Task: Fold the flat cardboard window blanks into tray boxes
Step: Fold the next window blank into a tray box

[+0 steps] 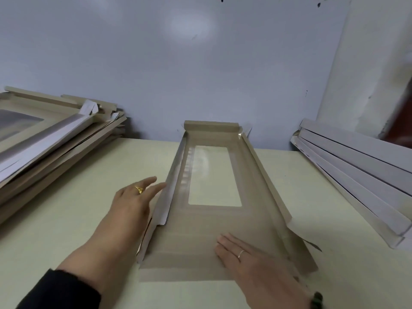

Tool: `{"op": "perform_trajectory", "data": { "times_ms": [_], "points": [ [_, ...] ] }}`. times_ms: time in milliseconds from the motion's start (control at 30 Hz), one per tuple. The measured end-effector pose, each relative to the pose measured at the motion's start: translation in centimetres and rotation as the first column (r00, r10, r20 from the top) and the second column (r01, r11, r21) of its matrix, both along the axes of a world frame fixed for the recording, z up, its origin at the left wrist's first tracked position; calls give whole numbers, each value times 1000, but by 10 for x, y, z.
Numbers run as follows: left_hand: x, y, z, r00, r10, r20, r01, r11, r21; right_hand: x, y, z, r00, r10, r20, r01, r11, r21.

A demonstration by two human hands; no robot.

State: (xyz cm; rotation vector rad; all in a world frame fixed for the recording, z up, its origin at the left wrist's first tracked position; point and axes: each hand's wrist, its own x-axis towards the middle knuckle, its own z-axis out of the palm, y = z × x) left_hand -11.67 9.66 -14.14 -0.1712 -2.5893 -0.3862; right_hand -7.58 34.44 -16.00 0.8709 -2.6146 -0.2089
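Brown, partly folded cardboard window blank [214, 221] lies flat on the pale cream surface [66, 230]. The right hand [252, 259] presses its near panel with straight, close-set fingers [225, 241]. The left hand's [133, 197] loosely spread fingers [153, 186] touch the raised left side flap, just beyond their tips.

Open desk [73, 230] lies bare left of the half-folded blank [214, 221], hemmed by the stack of folded trays [51, 139] far left, white blanks [361, 175] piled right, and the wall [178, 63] close behind.
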Motion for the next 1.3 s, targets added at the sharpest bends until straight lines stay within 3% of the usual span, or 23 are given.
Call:
{"op": "perform_trajectory", "data": {
  "times_ms": [67, 167, 267, 300, 367, 467, 600, 667, 800, 933, 1033, 1167, 1300],
  "points": [
    [18, 14, 10, 983, -153, -104, 159, 986, 55, -4, 0, 2, 999, 23, 34, -23, 1000, -17],
    [47, 49, 10, 893, -441, 95, 435, 897, 73, -5, -1, 4, 947, 83, 310, -74, 996, -40],
    [52, 67, -7, 811, -533, 239, 559, 827, -52, -9, 4, 2, 941, 72, 330, -46, 995, -86],
    [50, 66, -10, 819, -522, 239, 556, 825, -103, -8, 7, 4, 946, 56, 320, -31, 996, -82],
    [45, 57, -11, 789, -511, 341, 534, 845, 32, -11, 10, 9, 917, 70, 392, -37, 995, -91],
    [42, 45, -9, 740, -538, 405, 508, 841, 188, -24, 29, 7, 831, 251, 497, -138, 958, -252],
    [45, 29, -6, 752, -531, 390, 475, 848, 237, -32, 51, 11, 692, 327, 644, 41, 872, -487],
    [46, 23, -2, 767, -533, 357, 452, 844, 288, -34, 60, 12, 666, 352, 658, 136, 809, -571],
    [47, 16, 6, 860, -441, 257, 331, 865, 376, -34, 67, 15, 679, 391, 621, 284, 641, -713],
    [44, 19, -2, 915, -321, 243, 224, 907, 356, -33, 60, 13, 773, 341, 535, 280, 574, -770],
    [39, 21, -8, 955, -216, 202, 154, 947, 283, -36, 56, 5, 868, 197, 456, 269, 586, -764],
    [38, 28, -7, 974, -149, 170, 115, 975, 192, -38, 49, 4, 922, 47, 385, 273, 628, -729],
    [38, 34, -11, 981, -51, 188, 64, 996, -64, -39, 47, 2, 929, -36, 368, 285, 705, -650]
  ]
}}
